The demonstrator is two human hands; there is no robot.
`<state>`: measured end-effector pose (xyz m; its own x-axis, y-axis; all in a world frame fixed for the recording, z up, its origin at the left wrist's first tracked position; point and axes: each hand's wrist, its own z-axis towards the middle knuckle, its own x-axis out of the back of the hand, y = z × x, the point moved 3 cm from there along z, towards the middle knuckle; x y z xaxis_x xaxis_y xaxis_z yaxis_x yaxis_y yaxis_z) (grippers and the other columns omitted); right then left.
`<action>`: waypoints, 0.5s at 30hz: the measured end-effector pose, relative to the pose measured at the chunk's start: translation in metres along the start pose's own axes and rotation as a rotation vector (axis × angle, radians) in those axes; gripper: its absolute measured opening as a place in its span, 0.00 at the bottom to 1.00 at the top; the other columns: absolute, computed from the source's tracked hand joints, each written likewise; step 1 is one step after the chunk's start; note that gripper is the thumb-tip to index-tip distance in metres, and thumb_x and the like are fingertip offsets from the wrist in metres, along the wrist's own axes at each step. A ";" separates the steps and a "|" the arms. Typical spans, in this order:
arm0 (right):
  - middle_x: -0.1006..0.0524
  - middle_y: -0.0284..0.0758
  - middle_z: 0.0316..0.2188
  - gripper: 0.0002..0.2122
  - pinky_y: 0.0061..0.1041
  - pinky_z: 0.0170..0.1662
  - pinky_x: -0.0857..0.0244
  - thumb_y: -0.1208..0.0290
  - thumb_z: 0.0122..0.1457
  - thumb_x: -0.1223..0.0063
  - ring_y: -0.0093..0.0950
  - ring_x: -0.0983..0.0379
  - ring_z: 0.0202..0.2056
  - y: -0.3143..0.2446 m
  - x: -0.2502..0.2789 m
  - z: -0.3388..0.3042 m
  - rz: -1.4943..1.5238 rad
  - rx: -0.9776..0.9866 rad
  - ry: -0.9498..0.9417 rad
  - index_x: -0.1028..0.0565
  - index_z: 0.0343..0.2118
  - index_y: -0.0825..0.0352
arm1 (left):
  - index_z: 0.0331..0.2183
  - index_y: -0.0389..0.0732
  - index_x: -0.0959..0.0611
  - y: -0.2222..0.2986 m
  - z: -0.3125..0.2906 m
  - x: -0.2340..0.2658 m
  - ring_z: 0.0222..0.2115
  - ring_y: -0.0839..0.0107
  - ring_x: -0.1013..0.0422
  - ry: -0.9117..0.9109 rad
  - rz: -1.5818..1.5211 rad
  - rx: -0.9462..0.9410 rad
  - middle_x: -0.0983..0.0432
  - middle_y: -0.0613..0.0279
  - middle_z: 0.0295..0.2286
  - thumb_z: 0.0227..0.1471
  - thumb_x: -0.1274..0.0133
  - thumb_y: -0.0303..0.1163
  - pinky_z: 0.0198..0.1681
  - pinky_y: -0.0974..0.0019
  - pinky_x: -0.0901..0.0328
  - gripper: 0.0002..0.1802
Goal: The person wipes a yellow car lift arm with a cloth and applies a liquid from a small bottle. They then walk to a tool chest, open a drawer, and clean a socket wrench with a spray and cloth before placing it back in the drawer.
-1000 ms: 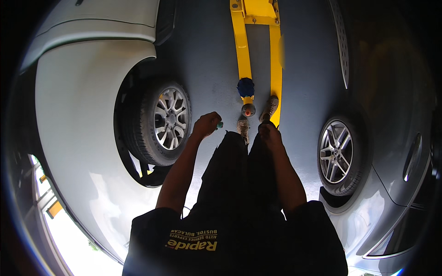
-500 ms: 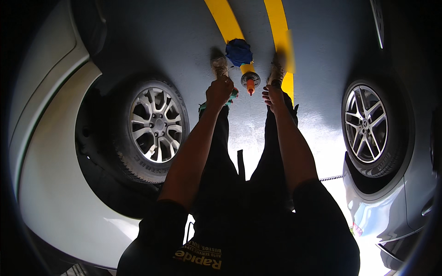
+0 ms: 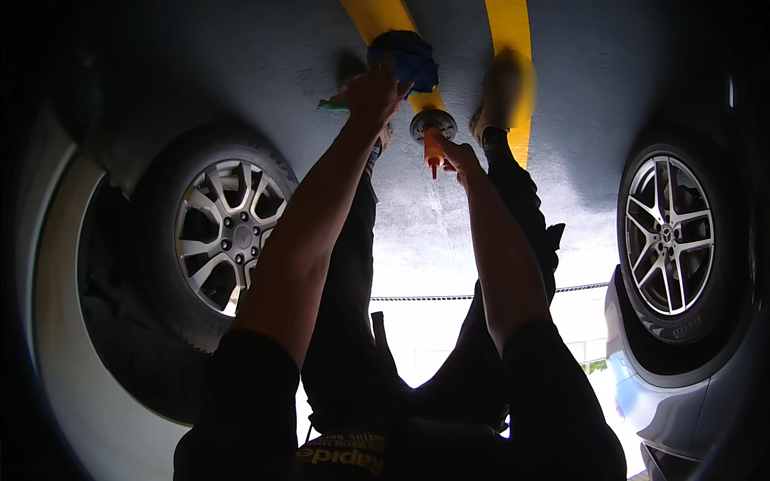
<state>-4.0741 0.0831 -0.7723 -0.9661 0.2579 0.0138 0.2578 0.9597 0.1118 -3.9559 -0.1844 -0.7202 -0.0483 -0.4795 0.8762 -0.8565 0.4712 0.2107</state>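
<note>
Both arms reached down and away from the body, angled inward, with the left hand (image 3: pixel 375 94) farther out than the right hand (image 3: pixel 459 159). The left forearm slanted up toward the middle, with the knuckles uppermost and the thumb standing off toward a bunched blue cloth (image 3: pixel 409 64) at the hand's right. The left fingers looked partly bent; how far they had closed, and whether they touched the blue cloth, could not be told. A piece of green material (image 3: pixel 334 103) stuck out past that hand's left side, its other end hidden.

The right forearm leaned inward, bringing the hand against the right side of an orange bottle (image 3: pixel 434 151) with a narrow nozzle. Those fingers were bent, one lying along the bottle; whether they had a full grip could not be told. The bottle was at a dark round pad (image 3: pixel 434 124), its nozzle pointing toward the person, and the pad was at the near end of a yellow beam (image 3: pixel 427 101).

A second yellow beam (image 3: pixel 510 28) ran to the right, with the right shoe (image 3: pixel 504 92) beside it. Open grey floor (image 3: pixel 437 216) lay between the legs, on the near side of the bottle. Farther out, the left wheel (image 3: pixel 241 236) and the right wheel (image 3: pixel 670 236) bounded the space, both well apart from the hands.
</note>
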 end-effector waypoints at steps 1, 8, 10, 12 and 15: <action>0.14 0.40 0.31 0.33 0.33 0.40 0.25 0.38 0.54 0.26 0.29 0.16 0.32 -0.001 -0.004 -0.002 -0.011 -0.007 -0.007 0.15 0.41 0.72 | 0.59 0.40 0.21 0.003 0.003 -0.006 0.37 0.55 0.16 0.013 0.018 0.014 0.15 0.50 0.42 0.58 0.33 0.58 0.40 0.51 0.21 0.39; 0.14 0.45 0.35 0.31 0.33 0.36 0.25 0.51 0.53 0.24 0.31 0.15 0.35 -0.006 0.011 -0.013 0.109 0.011 0.050 0.18 0.41 0.84 | 0.51 0.40 0.21 0.026 0.024 -0.025 0.36 0.53 0.15 0.089 0.021 -0.124 0.20 0.51 0.39 0.54 0.26 0.49 0.38 0.50 0.21 0.33; 0.15 0.43 0.34 0.30 0.32 0.35 0.27 0.51 0.55 0.25 0.31 0.16 0.33 -0.029 0.004 -0.036 0.187 0.054 0.010 0.17 0.40 0.83 | 0.48 0.39 0.18 -0.003 0.032 -0.012 0.39 0.54 0.15 -0.029 -0.099 -0.086 0.18 0.52 0.39 0.55 0.27 0.44 0.41 0.52 0.21 0.27; 0.16 0.39 0.31 0.26 0.28 0.32 0.30 0.52 0.58 0.26 0.27 0.19 0.29 -0.054 0.007 -0.078 0.256 0.117 -0.072 0.16 0.39 0.79 | 0.47 0.38 0.15 -0.032 0.021 0.002 0.39 0.60 0.16 -0.309 -0.615 0.122 0.15 0.55 0.38 0.60 0.33 0.39 0.43 0.55 0.21 0.18; 0.17 0.32 0.27 0.20 0.23 0.29 0.36 0.55 0.62 0.28 0.19 0.24 0.24 -0.037 0.063 -0.136 0.340 0.147 -0.090 0.14 0.36 0.73 | 0.51 0.38 0.14 0.031 0.001 0.078 0.41 0.66 0.17 -0.498 -1.292 0.319 0.14 0.60 0.40 0.70 0.43 0.39 0.48 0.58 0.22 0.17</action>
<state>-4.1467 0.0485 -0.6402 -0.8213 0.5671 -0.0628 0.5694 0.8216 -0.0282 -3.9866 -0.2075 -0.6458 0.7296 -0.6750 -0.1102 -0.5106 -0.6448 0.5688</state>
